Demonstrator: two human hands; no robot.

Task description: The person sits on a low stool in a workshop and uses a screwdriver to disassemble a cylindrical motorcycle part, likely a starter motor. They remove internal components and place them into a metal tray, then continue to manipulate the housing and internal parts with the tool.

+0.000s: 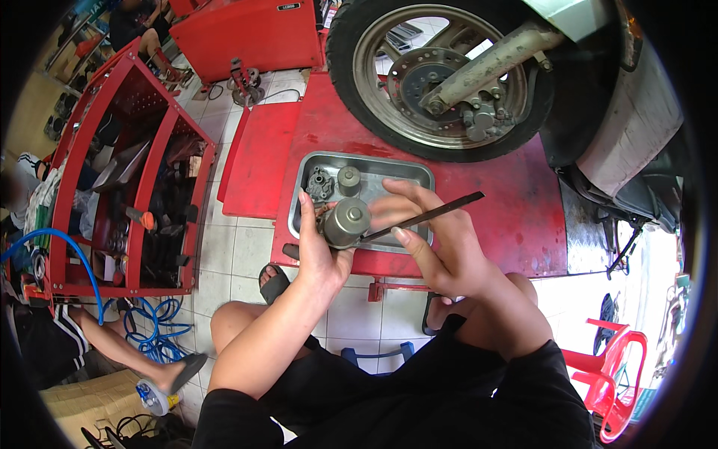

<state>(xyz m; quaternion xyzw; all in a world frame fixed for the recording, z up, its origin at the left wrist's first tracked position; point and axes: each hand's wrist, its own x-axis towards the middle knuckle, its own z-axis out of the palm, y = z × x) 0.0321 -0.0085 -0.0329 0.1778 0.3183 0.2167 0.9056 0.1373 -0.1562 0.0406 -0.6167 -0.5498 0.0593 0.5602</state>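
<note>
Over the near side of a metal tray (381, 173), my left hand (323, 258) grips a grey metal cylinder (348, 222) with a small raised boss on its end, like a small motor housing. My right hand (455, 251) has a thin, dark, flat metal strip (460, 203) between thumb and fingers. The strip slants down-left, its lower end close to the cylinder's side; whether they touch I cannot tell. Some right fingers are blurred. Inside the tray lie a round cast metal part (320, 182) and a smaller metal cylinder (348, 180).
A red lift platform (508, 217) carries the tray and a motorcycle's front wheel (441, 82). To the left stand a red tool cart (134, 187) and a coiled blue hose (157, 327). Another person's leg (123, 348) reaches in there. A red plastic chair (617, 382) is at right.
</note>
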